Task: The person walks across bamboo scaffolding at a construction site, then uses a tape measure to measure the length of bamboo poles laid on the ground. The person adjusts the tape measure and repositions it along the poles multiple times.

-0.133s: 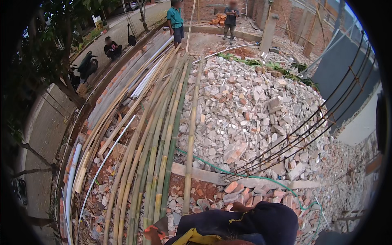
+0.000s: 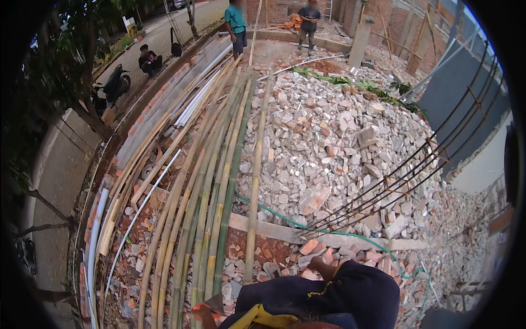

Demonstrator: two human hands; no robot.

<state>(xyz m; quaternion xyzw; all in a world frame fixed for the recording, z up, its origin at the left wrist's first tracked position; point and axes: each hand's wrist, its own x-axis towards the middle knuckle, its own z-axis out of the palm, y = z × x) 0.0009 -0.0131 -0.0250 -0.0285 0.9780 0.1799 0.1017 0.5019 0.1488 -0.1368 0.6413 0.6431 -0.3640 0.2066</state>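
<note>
At the lower edge, left of my legs, my left hand (image 2: 203, 316) is closed round the orange grip of what looks like a hand saw (image 2: 217, 304). Only a short, flat grey piece of its blade shows. Beside that hand lie long green and tan bamboo poles (image 2: 207, 241), running away from me; I cannot tell whether the blade touches them. One separate bamboo pole (image 2: 253, 219) lies to their right. My dark trousers (image 2: 361, 293) fill the lower middle, with bare skin, apparently a lower leg, emerging over the bricks. My right hand is out of sight.
Broken concrete and brick rubble (image 2: 312, 148) is heaped ahead. A rusty rebar cage (image 2: 405, 181) slants up at the right, and a green hose (image 2: 339, 234) crosses the low concrete beam (image 2: 274, 228). White pipes (image 2: 194, 104) lie left. Several people (image 2: 235, 30) are farther off.
More bare skin shows below my trouser hem over the bricks. The view has shifted slightly. My left hand keeps its hold on the saw.
</note>
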